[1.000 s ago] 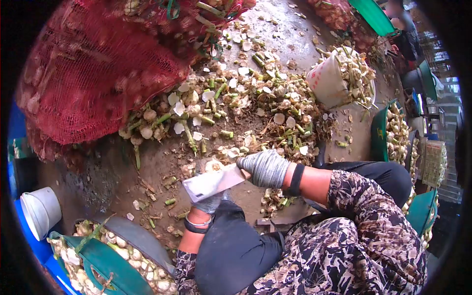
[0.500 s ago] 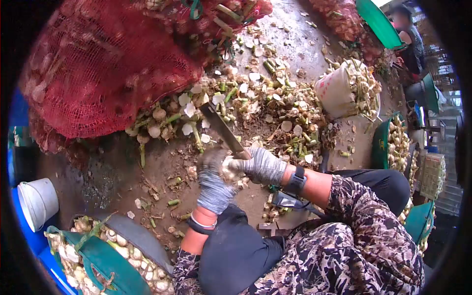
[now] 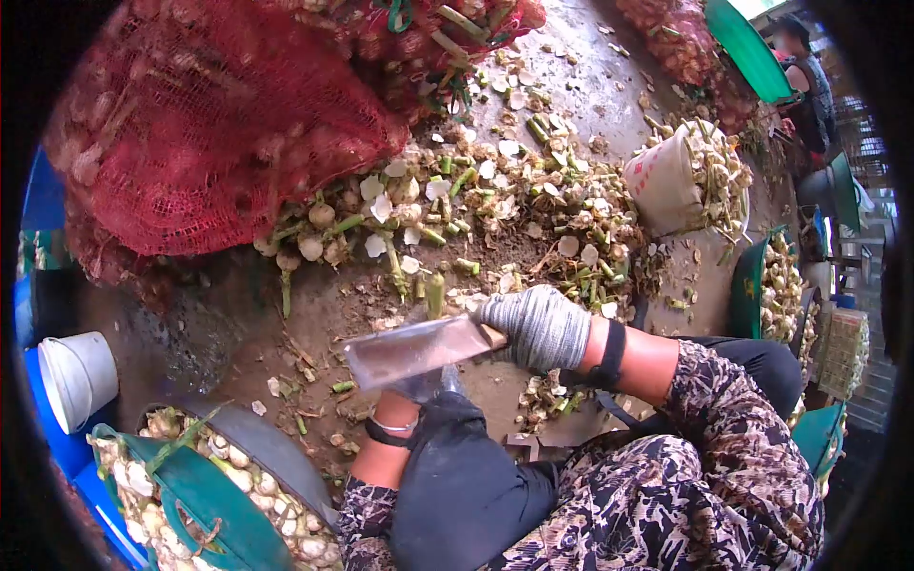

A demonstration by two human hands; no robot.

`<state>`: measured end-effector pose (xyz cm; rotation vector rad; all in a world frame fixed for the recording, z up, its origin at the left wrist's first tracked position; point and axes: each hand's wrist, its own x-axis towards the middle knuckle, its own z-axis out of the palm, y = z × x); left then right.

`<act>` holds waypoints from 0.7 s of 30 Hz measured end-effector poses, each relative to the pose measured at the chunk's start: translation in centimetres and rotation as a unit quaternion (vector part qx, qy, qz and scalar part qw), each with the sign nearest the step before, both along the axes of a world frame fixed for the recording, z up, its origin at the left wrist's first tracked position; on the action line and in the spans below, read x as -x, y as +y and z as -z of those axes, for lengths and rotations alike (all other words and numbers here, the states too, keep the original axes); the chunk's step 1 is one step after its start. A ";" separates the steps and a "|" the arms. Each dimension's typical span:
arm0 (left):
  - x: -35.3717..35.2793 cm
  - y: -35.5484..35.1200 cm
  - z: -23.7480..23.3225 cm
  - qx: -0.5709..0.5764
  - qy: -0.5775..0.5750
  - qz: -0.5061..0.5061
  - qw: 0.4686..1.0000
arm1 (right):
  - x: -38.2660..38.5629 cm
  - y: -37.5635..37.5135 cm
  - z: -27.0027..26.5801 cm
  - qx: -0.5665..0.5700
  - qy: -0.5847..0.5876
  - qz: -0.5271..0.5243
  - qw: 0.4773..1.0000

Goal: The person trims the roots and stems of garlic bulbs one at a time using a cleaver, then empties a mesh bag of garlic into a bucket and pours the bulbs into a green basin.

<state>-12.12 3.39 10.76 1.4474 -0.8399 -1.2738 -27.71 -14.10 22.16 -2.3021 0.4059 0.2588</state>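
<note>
My right hand (image 3: pixel 540 326), in a grey knitted glove, is closed round the wooden handle of a cleaver (image 3: pixel 409 350). The broad blade points left, its flat face turned up toward me. My left hand (image 3: pixel 419 385), also gloved, is behind that blade, with only part of the glove showing below it near my knee; its fingers are hidden. A thick green stalk (image 3: pixel 435 295) rises just above the blade's upper edge. Beyond the hands, cut stalks and pale root discs (image 3: pixel 381 207) lie scattered over the floor.
A red mesh sack (image 3: pixel 219 143) of garlic bulbs fills the upper left. At lower left are a green basket (image 3: pixel 214 490) of trimmed bulbs and a white bucket (image 3: pixel 78 381). A white sack (image 3: pixel 664 186) of stalks leans at right, near another filled green basket (image 3: pixel 747 290). A person (image 3: pixel 804 90) sits farther back.
The cleaver has swung from pointing up and away to lying leftward across my left hand. A pale bulb seen at my left fingers is now out of sight. My right hand has shifted slightly right.
</note>
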 end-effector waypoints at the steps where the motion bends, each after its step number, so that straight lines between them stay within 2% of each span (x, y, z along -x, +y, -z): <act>1: -0.2 0.1 -0.9 -0.042 -0.042 -0.013 0.998 | 0.6 -0.5 1.4 -0.007 0.047 0.029 0.998; 3: -0.7 0.4 -3.7 -0.123 -0.125 -0.045 0.983 | 1.9 -1.4 2.7 0.023 0.120 0.089 0.988; 4: -1.0 0.5 -6.8 -0.073 0.014 -0.195 0.978 | 2.7 -2.1 3.2 0.061 0.144 0.118 0.981; 5: -2.9 3.3 -6.2 -0.020 0.006 -0.276 0.961 | 4.6 -2.5 6.2 0.061 0.082 0.172 0.980; 6: -3.8 2.9 -12.3 0.116 0.187 -0.403 0.888 | 5.4 -3.0 6.3 0.021 0.127 0.198 0.972; 7: -5.8 4.1 -16.2 0.045 -0.281 -0.379 0.881 | 5.9 -3.0 6.4 -0.014 0.116 0.231 0.966; 8: -6.0 5.2 -19.4 0.345 0.088 -0.439 0.825 | 6.5 -2.6 6.6 -0.052 0.108 0.263 0.957; 9: -7.3 8.8 -20.5 0.551 0.231 -0.376 0.708 | 6.9 -2.6 7.0 -0.023 0.108 0.253 0.961; 10: -9.0 10.9 -22.9 0.597 0.369 -0.249 0.667 | 7.0 -2.5 7.8 -0.023 0.104 0.250 0.962; 12: -9.1 8.9 -23.5 0.591 0.316 -0.226 0.708 | 6.8 -2.1 8.9 -0.043 0.070 0.257 0.963; 13: -9.4 6.9 -22.7 0.480 0.184 -0.256 0.819 | 6.0 -1.9 7.3 -0.049 0.086 0.264 0.960; 14: -9.8 4.2 -21.1 0.348 0.047 -0.275 0.895 | 5.9 -1.9 7.7 -0.048 0.088 0.263 0.960; 15: -9.6 0.6 -18.4 0.181 0.025 -0.380 0.907 | 5.8 -1.9 7.7 -0.052 0.087 0.266 0.959; 16: -10.3 -1.4 -13.3 0.148 -0.114 -0.379 0.907 | 5.7 -1.9 7.7 -0.056 0.086 0.268 0.958; 17: -10.7 -2.8 -8.2 0.050 -0.279 -0.324 0.903 | 5.6 -1.9 7.6 -0.064 0.084 0.279 0.954; 18: -11.1 -4.6 -3.3 0.067 -0.265 -0.290 0.917 | 5.8 -2.0 8.0 -0.052 0.081 0.278 0.956; 19: -11.1 -6.4 -2.0 0.020 -0.443 -0.229 0.866 | 5.9 -2.2 7.8 -0.050 0.089 0.277 0.955; 20: -11.5 -7.8 0.1 -0.040 -0.467 -0.189 0.863 | 5.9 -2.4 7.5 -0.049 0.098 0.276 0.955; 21: -11.7 -9.2 1.3 -0.083 -0.555 -0.146 0.815 | 5.8 -2.5 7.6 -0.048 0.102 0.275 0.955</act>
